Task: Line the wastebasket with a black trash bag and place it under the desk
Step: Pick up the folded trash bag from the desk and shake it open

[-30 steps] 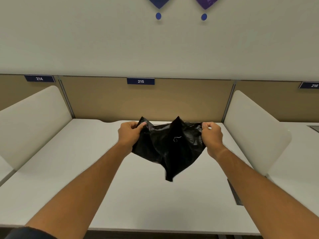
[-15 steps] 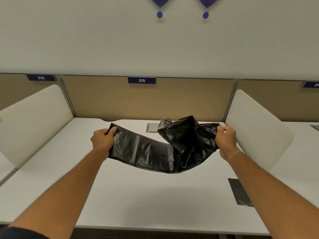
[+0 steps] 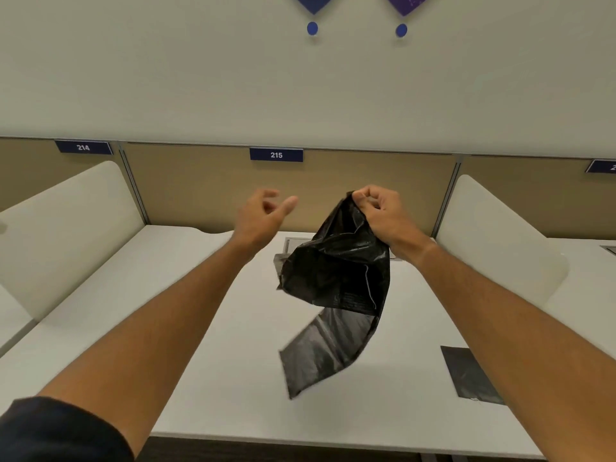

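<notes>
Bag point(image 3: 336, 281) apparently pinched in right fingers point(image 3: 365, 198)

- Just one view, head-mounted, looking forward and a bit down over a white desk point(image 3: 206, 388).
- Faces the tan partition with the 215 label point(image 3: 276, 155) dead ahead.
- Close in: both forearms reaching out from the bottom edge.
- Wide-angle, probably bending the edges some, so side dividers point(image 3: 493, 241) look curved.

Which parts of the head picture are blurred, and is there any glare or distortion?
Head view: the left hand is motion-blurred; the right hand is sharper; the black trash bag shows glossy highlights; wide-angle distortion bends the desk edges.
</notes>
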Motion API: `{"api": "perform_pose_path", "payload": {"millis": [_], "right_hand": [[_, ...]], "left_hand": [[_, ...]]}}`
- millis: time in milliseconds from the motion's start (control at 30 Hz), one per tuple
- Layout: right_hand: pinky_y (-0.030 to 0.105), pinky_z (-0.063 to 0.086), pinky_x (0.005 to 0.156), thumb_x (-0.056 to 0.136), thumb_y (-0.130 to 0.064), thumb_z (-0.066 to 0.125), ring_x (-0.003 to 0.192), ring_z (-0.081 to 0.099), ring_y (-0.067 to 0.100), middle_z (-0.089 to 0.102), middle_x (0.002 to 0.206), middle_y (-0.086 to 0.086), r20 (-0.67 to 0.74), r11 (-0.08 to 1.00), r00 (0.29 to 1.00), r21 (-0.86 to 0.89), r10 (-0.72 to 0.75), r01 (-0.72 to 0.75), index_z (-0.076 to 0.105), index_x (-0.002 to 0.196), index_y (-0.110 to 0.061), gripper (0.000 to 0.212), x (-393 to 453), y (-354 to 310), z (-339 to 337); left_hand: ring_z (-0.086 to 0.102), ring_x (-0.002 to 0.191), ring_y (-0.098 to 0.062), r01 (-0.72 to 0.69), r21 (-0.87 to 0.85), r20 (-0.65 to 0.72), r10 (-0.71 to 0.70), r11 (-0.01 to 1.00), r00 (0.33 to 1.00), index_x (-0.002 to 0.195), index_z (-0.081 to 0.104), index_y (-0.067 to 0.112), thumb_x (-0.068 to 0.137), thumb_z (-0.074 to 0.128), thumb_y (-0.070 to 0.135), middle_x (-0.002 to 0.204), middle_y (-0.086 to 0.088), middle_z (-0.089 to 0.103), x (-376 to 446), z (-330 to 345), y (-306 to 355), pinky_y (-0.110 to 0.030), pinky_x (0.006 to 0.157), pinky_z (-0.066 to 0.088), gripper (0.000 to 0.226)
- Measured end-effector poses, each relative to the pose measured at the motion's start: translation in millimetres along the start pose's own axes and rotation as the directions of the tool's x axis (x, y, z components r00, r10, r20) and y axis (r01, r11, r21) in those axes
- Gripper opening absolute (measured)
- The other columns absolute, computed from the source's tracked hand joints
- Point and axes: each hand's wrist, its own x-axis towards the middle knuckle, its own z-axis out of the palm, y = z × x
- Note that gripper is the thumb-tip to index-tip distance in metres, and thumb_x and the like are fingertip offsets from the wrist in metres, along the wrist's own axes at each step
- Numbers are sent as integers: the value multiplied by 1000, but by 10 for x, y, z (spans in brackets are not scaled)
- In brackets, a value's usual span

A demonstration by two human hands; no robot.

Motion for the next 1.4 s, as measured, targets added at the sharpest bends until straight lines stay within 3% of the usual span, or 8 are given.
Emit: {"api": "perform_pose_path", "payload": {"millis": [200,333,533,733,1067,1200,1300,1400], "right_hand": [[26,54,57,93,-28,61,64,64,16,69,78,16,161,997,984,-1,-75,76,64,81,-10,22,65,-244,94],[30,56,66,78,-16,77,74,65,17,69,83,10,180,980,983,-186,-40,74,64,92,-8,21,49,-215,-57],[52,56,74,76,11,60,76,62,33,66,87,24,103,950,994,-313,47,-12,61,105,-6,34,33,-65,-260],[24,46,45,78,5,55,66,59,18,65,80,14,-38,940,983,-290,178,-182,61,85,-13,21,17,23,-449],[27,39,49,78,-3,52,56,50,23,56,63,12,-80,738,895,-535,440,-411,65,80,-3,13,-141,223,-687],[30,41,68,70,-20,63,86,46,21,47,93,6,-205,638,978,-749,36,-180,53,95,-19,27,-145,9,-398],[27,48,58,69,-4,53,73,51,12,58,92,3,52,663,918,-675,-393,322,64,91,-15,27,-218,-310,1],[19,52,70,80,0,52,79,64,13,73,96,5,339,741,914,-550,-224,385,71,103,-12,32,-302,-436,418]], "left_hand": [[64,82,-19,-316,161,344,247,935,906,109,68,8,86,69,33,94,-14,71,-35,264,526,-38,73,52,34],[57,72,-21,-298,214,184,262,930,948,90,71,-3,88,62,7,83,-21,70,21,301,521,-32,64,44,14],[53,65,-16,-291,284,58,287,914,956,77,70,8,84,69,13,68,-2,60,144,209,429,-26,59,38,9],[52,63,-11,-209,358,-110,263,910,959,76,62,13,89,65,23,73,-2,60,214,50,358,-20,54,34,17],[51,75,-23,-47,466,-338,227,884,914,104,57,9,95,48,14,84,-5,54,197,-302,281,-34,66,37,14],[48,69,-20,-128,483,-287,294,866,912,101,55,10,95,47,13,80,-3,52,128,-231,342,-33,62,35,10],[47,66,-20,-181,485,-240,329,856,913,96,51,13,94,47,13,79,-5,53,85,-143,397,-32,59,33,5],[50,69,-24,-204,475,-211,337,856,918,97,53,12,93,45,14,80,-6,55,48,-60,451,-35,60,34,9]]}}
